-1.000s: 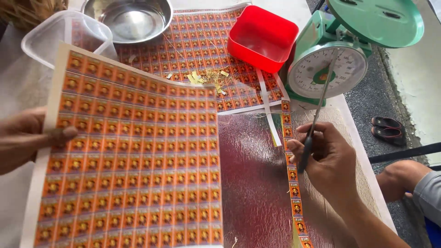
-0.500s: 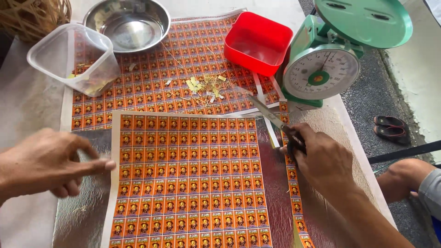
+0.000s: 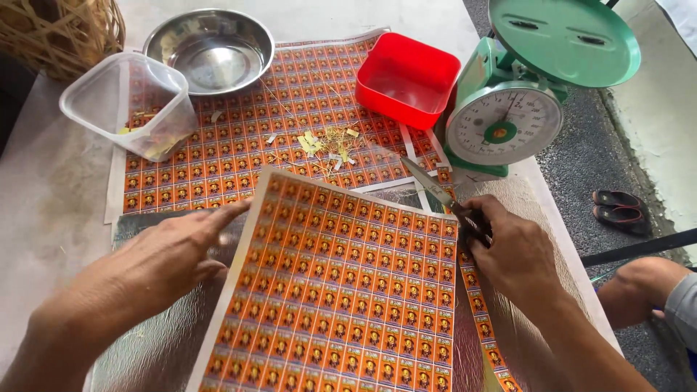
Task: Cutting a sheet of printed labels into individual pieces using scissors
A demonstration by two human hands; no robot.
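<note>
Left hand (image 3: 163, 265) lies flat, fingers spread, fingertips on the left edge of the near orange sheet (image 3: 341, 290); nothing pinched in that grip. Sheet sits tilted on the silver foil (image 3: 160, 341), near middle of the desk (image 3: 51, 196). Right hand (image 3: 512, 250) has its grip closed round the scissors (image 3: 435, 192), blades pointing far-left, just off the sheet's far right corner; cannot tell how far the blades gape.

Risks, judged: sheet slides on the slick foil under a light press, so a cut wanders across a row; cut strip (image 3: 483, 327) at right curls under the wrist; elbow room is tight beside the green scale (image 3: 523, 109); scraps (image 3: 327, 145) scatter
</note>
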